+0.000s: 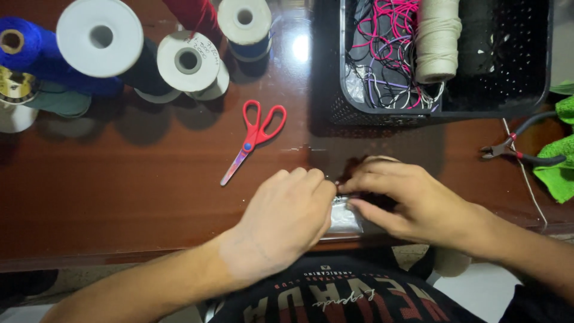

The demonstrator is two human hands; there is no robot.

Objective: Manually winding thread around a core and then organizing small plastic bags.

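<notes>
Hands — left [287, 218], right [406, 200] — pinch plastic bag [345, 216] (clear).

- Table [119, 191]: dark red-brown wood, glossy top, fills most of view; front edge runs along bottom w/ a thin lip.
- Light: one bright glare spot [301, 48] on the polish near top centre, overhead source likely; soft shadows fall toward the viewer under objs on the table.
- Floor [472, 287]: pale, light grey-white, seen below table edge at bottom right; a speckled strip shows bottom left too.
- Dark patch at bottom left corner under the table, can't tell what.
- No walls or windows in view; cam looks straight down.
- Far right edge: table ends, greyish bg behind, blurred.
</notes>
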